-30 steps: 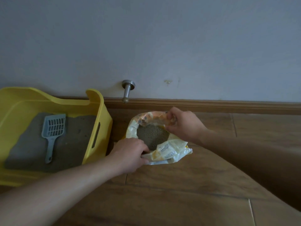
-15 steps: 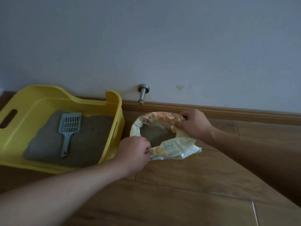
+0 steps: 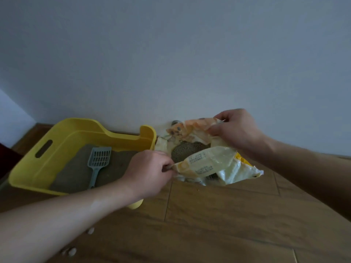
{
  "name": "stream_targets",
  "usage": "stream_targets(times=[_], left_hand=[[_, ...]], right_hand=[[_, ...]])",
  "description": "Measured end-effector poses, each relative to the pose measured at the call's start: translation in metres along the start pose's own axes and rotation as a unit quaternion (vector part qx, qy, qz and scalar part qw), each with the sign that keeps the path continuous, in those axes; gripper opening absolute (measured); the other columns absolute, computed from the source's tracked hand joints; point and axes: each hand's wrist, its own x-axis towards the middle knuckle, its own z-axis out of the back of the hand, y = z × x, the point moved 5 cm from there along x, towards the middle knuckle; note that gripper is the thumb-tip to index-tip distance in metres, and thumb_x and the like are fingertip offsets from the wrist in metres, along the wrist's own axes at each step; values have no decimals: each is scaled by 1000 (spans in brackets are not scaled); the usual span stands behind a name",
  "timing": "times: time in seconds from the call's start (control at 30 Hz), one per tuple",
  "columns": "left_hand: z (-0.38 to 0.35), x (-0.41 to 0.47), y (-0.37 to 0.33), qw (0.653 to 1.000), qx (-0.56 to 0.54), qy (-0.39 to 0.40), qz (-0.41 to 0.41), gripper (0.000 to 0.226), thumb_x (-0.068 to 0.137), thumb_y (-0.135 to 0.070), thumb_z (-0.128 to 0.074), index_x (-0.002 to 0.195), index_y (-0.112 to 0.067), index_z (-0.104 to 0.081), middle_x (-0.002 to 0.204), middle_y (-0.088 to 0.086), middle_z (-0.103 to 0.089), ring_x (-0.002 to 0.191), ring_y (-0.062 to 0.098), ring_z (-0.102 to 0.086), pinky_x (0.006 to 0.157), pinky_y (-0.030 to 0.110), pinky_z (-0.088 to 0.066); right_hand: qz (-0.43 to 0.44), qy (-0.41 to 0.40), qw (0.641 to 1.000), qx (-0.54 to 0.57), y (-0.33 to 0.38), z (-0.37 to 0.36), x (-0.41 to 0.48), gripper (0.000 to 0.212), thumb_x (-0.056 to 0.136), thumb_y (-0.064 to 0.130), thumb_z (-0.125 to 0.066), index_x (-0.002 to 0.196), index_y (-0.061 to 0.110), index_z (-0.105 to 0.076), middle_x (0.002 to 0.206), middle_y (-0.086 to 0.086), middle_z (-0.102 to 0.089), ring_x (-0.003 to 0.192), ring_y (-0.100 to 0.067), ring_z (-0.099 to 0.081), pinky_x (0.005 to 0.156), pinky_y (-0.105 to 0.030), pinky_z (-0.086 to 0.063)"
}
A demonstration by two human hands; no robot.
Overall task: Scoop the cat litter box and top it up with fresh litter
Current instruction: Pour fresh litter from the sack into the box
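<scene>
A yellow litter box stands on the floor at the left, holding grey litter. A pale blue slotted scoop lies on that litter, handle toward me. Right of the box is an open yellow and white litter bag with grey granules showing inside. My left hand pinches the bag's near left rim. My right hand grips the far right rim, higher up. The bag's mouth is held wide between both hands.
A grey wall rises behind, with a wooden baseboard along its foot. A metal door stop peeks out behind the bag. Wooden floor planks spread in front. A few pale specks lie on the floor near my left forearm.
Both hands have lifted the bag's rim upward, the right hand most. The bag now stands taller and sits close against the litter box's right end. The view has shifted right and closer.
</scene>
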Motion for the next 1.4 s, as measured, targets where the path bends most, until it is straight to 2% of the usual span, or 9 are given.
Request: stream_targets(times=[0.23,0.5,0.6,0.83,0.93,1.0,1.1,1.33,1.4], left_hand=[[32,-24,40,999,17,-34,32,33,73,-43,-80,61,-18,-64,57,-7,-54,56,11,-50,47,33,-34],[41,-38,96,994,-48,-14,93,30,76,-42,-80,59,-22,-66,53,-6,-56,53,10,-51,52,39,-41],[37,-40,113,991,-66,11,119,29,77,-45,-79,61,-25,-66,54,-6,-57,53,10,-50,52,38,-39],[24,-41,139,986,-123,46,99,24,77,-49,-77,60,-48,-61,64,-23,-61,67,2,-54,56,27,-36],[15,-40,152,980,-164,55,93,12,75,-49,-78,75,-39,-71,81,-21,-66,79,1,-59,68,30,-49],[11,-38,157,980,-175,57,80,22,74,-50,-78,88,-33,-76,92,-22,-69,87,-2,-62,75,26,-53],[10,-39,158,982,-161,60,80,23,75,-45,-79,93,-30,-77,95,-24,-69,87,-7,-62,72,11,-45],[1,-46,163,970,-217,75,80,15,81,-32,-78,96,-31,-78,93,-18,-73,88,-7,-63,71,10,-45],[1,-46,162,969,-221,79,74,17,81,-33,-78,98,-32,-77,94,-19,-73,89,-8,-63,72,9,-44]], right_hand=[[20,21,998,-51,48,-37,-14,14,66,21,-81,79,16,-76,77,-3,-74,72,-17,-69,61,-30,-56],[9,18,1000,-21,88,-86,-19,10,65,15,-77,73,9,-74,71,-6,-73,66,-20,-70,53,-30,-55],[6,25,999,-19,98,-105,-20,10,67,15,-76,72,7,-73,69,-6,-71,59,-19,-66,49,-28,-53],[16,27,999,-13,102,-135,-20,11,70,14,-75,77,5,-74,80,-15,-74,73,-29,-72,60,-50,-60],[12,28,999,-22,99,-144,-18,7,74,18,-75,75,11,-74,75,-7,-74,70,-22,-72,62,-44,-62],[17,33,999,-24,101,-145,-17,9,78,22,-74,76,14,-74,74,-3,-74,69,-18,-72,63,-39,-62],[20,50,998,-33,104,-149,-22,9,80,24,-73,82,15,-74,76,-1,-74,69,-14,-71,60,-32,-61],[26,60,997,-36,101,-165,-25,11,80,23,-73,81,12,-75,75,-4,-74,67,-14,-70,46,-20,-52],[28,64,997,-32,104,-166,-25,9,80,22,-73,81,13,-74,77,-5,-74,69,-15,-71,54,-25,-57]])
